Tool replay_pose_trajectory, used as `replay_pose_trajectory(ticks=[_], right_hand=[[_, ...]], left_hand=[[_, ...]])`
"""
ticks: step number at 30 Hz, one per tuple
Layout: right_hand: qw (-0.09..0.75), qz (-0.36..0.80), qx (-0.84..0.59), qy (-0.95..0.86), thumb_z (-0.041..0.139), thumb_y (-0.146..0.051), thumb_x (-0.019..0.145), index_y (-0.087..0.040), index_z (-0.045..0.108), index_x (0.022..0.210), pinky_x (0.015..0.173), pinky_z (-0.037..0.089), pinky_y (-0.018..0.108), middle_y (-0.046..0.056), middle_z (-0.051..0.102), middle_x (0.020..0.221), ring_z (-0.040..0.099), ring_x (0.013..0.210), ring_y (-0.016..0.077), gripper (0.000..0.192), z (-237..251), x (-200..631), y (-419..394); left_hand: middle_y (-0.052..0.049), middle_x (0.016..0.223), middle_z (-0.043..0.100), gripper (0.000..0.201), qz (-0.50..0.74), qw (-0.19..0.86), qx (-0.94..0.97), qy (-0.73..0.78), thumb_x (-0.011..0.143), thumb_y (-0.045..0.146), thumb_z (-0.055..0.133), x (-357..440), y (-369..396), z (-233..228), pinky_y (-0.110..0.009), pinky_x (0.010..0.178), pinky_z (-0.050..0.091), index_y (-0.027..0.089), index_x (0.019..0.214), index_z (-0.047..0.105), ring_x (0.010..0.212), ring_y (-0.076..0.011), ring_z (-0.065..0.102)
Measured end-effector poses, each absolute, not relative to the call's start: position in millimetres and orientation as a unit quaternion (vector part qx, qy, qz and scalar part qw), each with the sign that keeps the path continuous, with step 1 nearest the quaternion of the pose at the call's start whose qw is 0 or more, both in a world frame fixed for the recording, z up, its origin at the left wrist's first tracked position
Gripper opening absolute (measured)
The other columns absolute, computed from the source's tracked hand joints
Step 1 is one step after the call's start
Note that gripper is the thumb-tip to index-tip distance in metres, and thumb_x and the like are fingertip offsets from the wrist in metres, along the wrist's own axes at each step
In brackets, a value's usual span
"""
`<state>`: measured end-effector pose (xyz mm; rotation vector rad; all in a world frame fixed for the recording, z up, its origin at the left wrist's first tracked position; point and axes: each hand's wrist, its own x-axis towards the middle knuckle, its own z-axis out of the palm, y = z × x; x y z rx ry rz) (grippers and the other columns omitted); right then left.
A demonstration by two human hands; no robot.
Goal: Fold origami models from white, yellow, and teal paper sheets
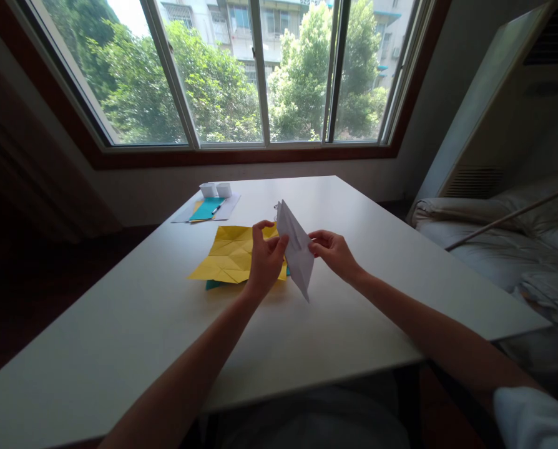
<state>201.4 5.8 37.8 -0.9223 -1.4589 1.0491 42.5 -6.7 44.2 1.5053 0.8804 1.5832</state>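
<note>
A folded sheet of white paper (298,252), pointed at its top and bottom, is held up above the table between both hands. My left hand (266,262) pinches its left side, with the thumb lying on the near face. On the right edge, my right hand (332,251) grips the paper between thumb and fingers. Behind and left of my left hand lies a creased yellow sheet (227,254), unfolded, with a teal sheet (216,284) partly showing beneath it. The far side of the white paper is hidden.
On the white table's (363,324) far left are a teal sheet (207,209) on other papers, a pen (217,208) and two small white paper boxes (216,190). A window (260,75) rises behind the table. A sofa (494,231) stands to the right.
</note>
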Motion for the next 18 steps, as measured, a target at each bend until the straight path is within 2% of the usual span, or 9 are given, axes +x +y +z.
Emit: replay_pose_trajectory(ticks=[5,11,18], right_hand=[[0.523,0.521,-0.358,-0.572,0.069,-0.035,0.065,-0.017,0.06,0.075,0.06,0.048,0.027,0.001,0.064,0.074,0.059,0.068,0.0137,0.022,40.9,199.8,2.7],[0.559,0.505,-0.342,-0.561,0.07,-0.037,0.066,-0.017,0.06,0.073,0.058,0.047,0.026,-0.001,0.061,0.069,0.056,0.062,0.0108,0.024,39.2,202.1,6.5],[0.57,0.445,-0.342,-0.6,0.071,-0.037,0.065,-0.017,0.058,0.07,0.056,0.045,0.025,-0.001,0.061,0.065,0.055,0.061,0.0112,0.024,41.9,200.8,2.5]], left_hand=[[0.004,0.069,0.056,0.028,0.604,0.388,0.6,0.352,0.078,0.035,0.058,42.3,-6.0,43.9,-0.016,0.043,0.04,0.022,0.094,0.038,0.051,-0.0072,0.052],[-0.004,0.105,0.05,0.046,0.552,0.357,0.641,0.395,0.063,0.025,0.071,40.7,-4.2,41.9,-0.02,0.055,0.051,0.021,0.1,0.043,0.071,-0.0099,0.057],[-0.005,0.103,0.05,0.04,0.546,0.292,0.665,0.419,0.068,0.019,0.062,38.0,-4.8,40.8,-0.022,0.054,0.052,0.021,0.105,0.049,0.067,-0.0102,0.058]])
